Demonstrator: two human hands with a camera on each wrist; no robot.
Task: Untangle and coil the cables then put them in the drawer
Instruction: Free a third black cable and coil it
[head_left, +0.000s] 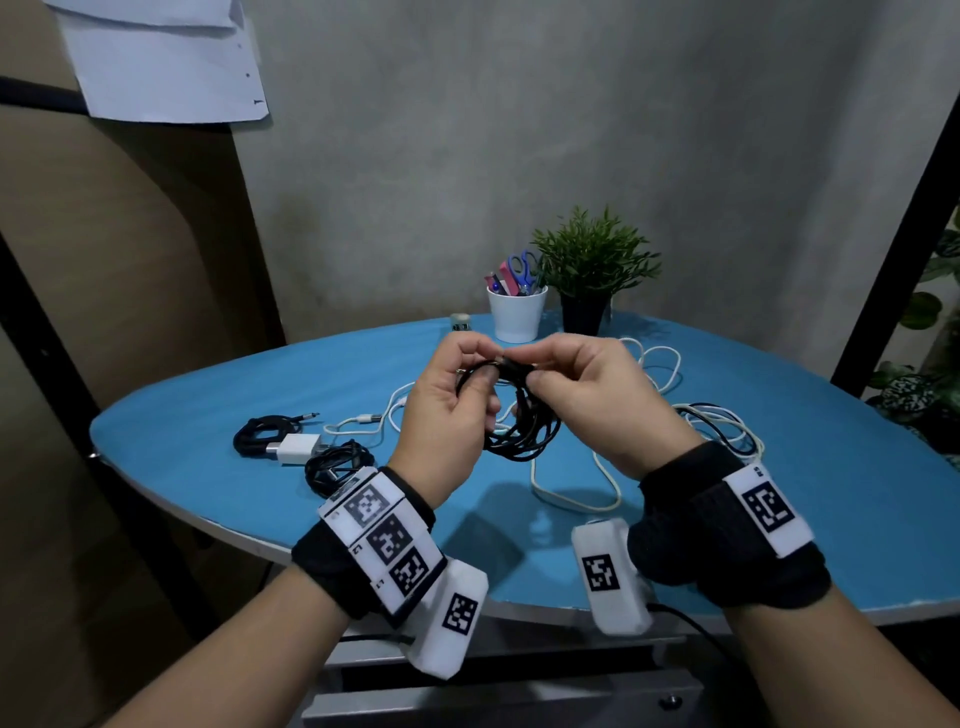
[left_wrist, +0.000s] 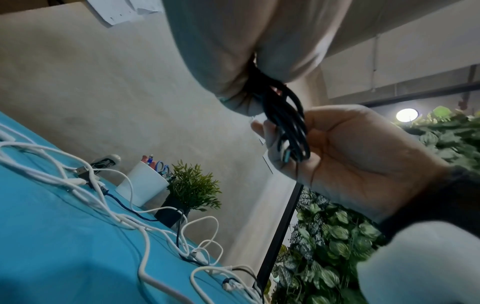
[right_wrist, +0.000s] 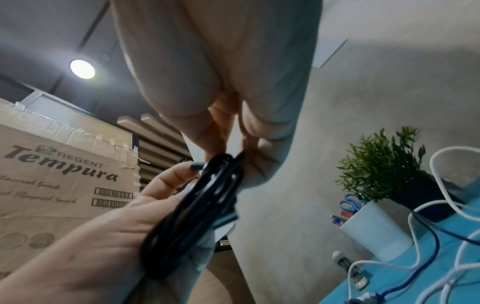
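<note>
Above the middle of the blue table (head_left: 208, 467) both hands hold a coiled black cable (head_left: 522, 431). My left hand (head_left: 457, 395) grips the coil's left side with curled fingers. My right hand (head_left: 571, 379) pinches the cable's end at the top of the coil. The same black cable (left_wrist: 283, 121) hangs from my left hand's fingers in the left wrist view, and the black cable (right_wrist: 200, 207) lies across the left palm in the right wrist view. Loose white cables (head_left: 660, 369) and a white-and-dark tangle (head_left: 727, 426) lie on the table to the right.
Two coiled black cables (head_left: 260, 431) (head_left: 337, 462) and a white charger (head_left: 296, 447) lie at the left. A white cup (head_left: 517, 312) with scissors and pens, a potted plant (head_left: 589, 270) and a small tape roll (head_left: 460, 321) stand at the back. A grey drawer unit (head_left: 519, 691) sits under the near edge.
</note>
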